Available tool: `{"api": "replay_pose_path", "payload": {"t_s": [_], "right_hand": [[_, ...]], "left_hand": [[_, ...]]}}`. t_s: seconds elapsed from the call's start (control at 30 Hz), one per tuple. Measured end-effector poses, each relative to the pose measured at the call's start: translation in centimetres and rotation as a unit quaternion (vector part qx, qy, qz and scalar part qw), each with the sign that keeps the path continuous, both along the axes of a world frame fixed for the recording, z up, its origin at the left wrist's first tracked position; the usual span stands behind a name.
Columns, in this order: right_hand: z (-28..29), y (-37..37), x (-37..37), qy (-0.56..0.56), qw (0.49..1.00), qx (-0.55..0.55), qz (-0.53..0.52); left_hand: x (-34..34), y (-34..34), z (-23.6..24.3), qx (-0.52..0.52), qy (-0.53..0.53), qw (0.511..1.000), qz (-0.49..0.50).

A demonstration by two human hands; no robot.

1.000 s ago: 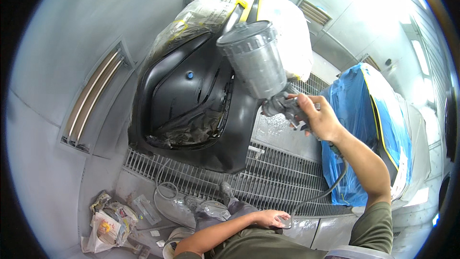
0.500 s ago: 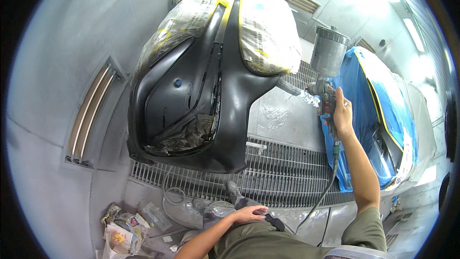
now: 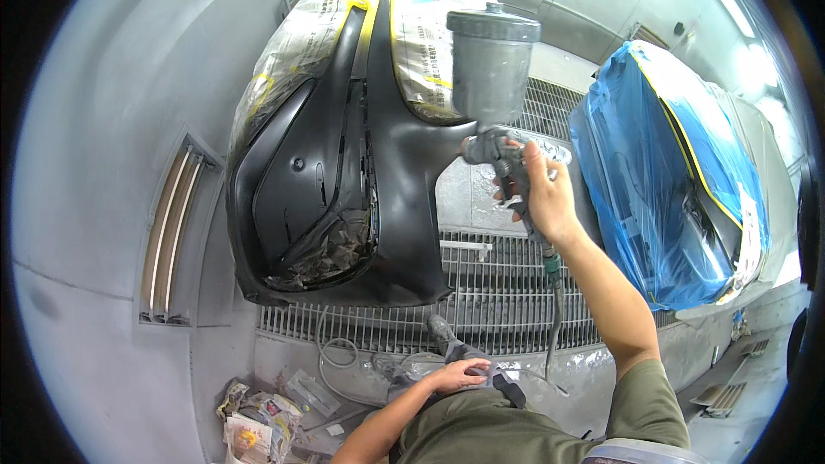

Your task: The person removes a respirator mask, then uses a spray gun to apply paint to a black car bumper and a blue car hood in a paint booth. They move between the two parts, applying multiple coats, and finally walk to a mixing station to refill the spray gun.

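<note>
My right hand [image 3: 548, 193] is wrapped round the handle of a spray gun [image 3: 498, 150], held up in front of me. A grey lidded paint cup [image 3: 491, 69] sits on top of the gun, and an air hose [image 3: 556, 314] hangs from its base. The nozzle points left at a matt black car body panel [image 3: 408, 180] and overlaps its edge in the picture; the gap between them cannot be judged. My left hand [image 3: 461, 375] rests by my thigh, fingers stretched out and holding nothing.
Pale masking sheeting [image 3: 434, 30] with yellow tape borders the black panel. To the right stands a car part wrapped in blue film [image 3: 627, 180]. A floor grate [image 3: 498, 292] runs below. Crumpled waste [image 3: 262, 425] and a loose hose [image 3: 339, 352] lie lower left.
My right hand has moved left with the spray gun, from beside the blue-wrapped part to the black panel's right edge. My left hand stays by my thigh. The view has shifted slightly.
</note>
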State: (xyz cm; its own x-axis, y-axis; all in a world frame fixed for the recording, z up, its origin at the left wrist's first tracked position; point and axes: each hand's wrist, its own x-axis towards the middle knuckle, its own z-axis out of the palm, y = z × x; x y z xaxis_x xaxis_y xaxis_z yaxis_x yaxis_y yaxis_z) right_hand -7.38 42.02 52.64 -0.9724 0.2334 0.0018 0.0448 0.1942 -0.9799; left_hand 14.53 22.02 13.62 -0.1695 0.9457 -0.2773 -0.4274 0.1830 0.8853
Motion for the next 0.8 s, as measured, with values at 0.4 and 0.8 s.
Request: {"api": "replay_pose_path", "payload": {"t_s": [0.4,0.8], "right_hand": [[-1.2,6.6,3.7,0.004,0.983,0.045,-0.176],[-5.6,1.5,5.9,-0.069,0.994,-0.081,-0.028]], "left_hand": [[0.2,-3.1,-1.9,-0.038,0.011,0.998,0.050],[0.2,-7.5,-2.1,-0.116,-0.054,0.986,0.108]]}}
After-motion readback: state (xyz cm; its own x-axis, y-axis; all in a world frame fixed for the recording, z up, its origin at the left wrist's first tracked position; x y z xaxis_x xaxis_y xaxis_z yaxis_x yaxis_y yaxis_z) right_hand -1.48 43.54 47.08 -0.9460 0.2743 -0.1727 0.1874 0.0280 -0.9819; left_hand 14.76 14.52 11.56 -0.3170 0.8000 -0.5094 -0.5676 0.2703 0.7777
